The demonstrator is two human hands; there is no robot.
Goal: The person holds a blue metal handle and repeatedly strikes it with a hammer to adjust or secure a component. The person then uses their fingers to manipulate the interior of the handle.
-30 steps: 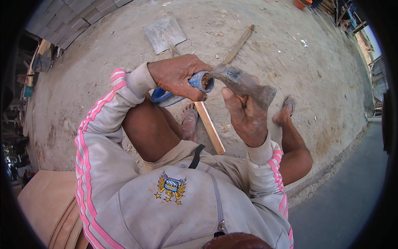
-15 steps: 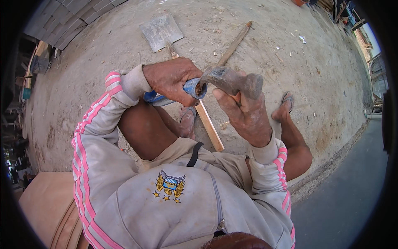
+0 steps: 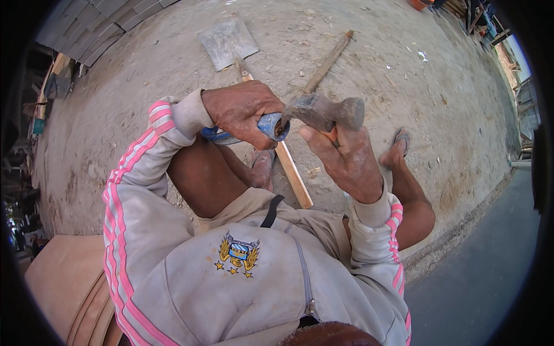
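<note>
My left hand [image 3: 243, 112] is closed around a blue metal socket [image 3: 270, 126] with an open, rusty end that faces right. More blue metal [image 3: 219, 136] shows below that wrist, probably part of the same tool. In my right hand [image 3: 353, 164] is a hammer [image 3: 326, 112], gripped high, close under its worn steel head. A bit of orange handle shows between the fingers. The narrow end of the hammer head is at the socket's mouth; whether it touches the rim or reaches inside, I cannot tell.
A shovel blade [image 3: 228, 44] lies ahead on the dusty ground. A pale wooden stick [image 3: 293, 176] extends between my feet, and a rough wooden handle [image 3: 329, 62] lies beyond the hammer. Grey blocks [image 3: 104, 26] are stacked far left; brown sheets [image 3: 63, 277] lie near left.
The hammer head has tilted slightly, its narrow end shifting a little at the socket's mouth. Both hands keep their grips and have barely moved.
</note>
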